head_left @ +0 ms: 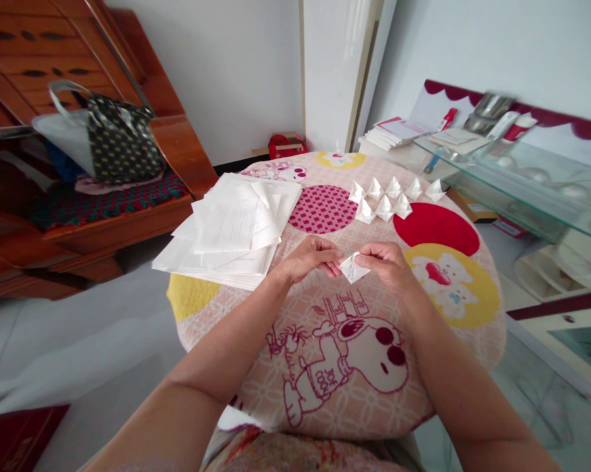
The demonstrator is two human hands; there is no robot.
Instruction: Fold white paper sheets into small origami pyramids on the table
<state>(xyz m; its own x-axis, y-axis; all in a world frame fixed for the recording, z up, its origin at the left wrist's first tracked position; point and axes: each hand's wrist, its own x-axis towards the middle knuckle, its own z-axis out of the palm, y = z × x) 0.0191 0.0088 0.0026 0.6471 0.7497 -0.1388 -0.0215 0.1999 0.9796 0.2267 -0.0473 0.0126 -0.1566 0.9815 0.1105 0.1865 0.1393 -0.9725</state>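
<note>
Between my two hands, above the middle of the cloth-covered table, is a small folded piece of white paper [352,269], roughly diamond-shaped. My right hand [384,261] pinches it with the thumb on its front face. At its left corner are the closed fingers of my left hand [316,257], pinching the edge. Several folded white paper pieces [384,208] with pointed tips stand in rows beyond my right hand. To the left of my left hand lies a stack of white paper sheets [221,226], some with faint print on them.
A patterned pink cloth [256,347] covers the round table. On the right stands a glass shelf [536,180] with cups and eggs. A wooden bench [177,151] on the left holds a dotted black bag [123,134]. Behind the table rises a white cabinet [332,72].
</note>
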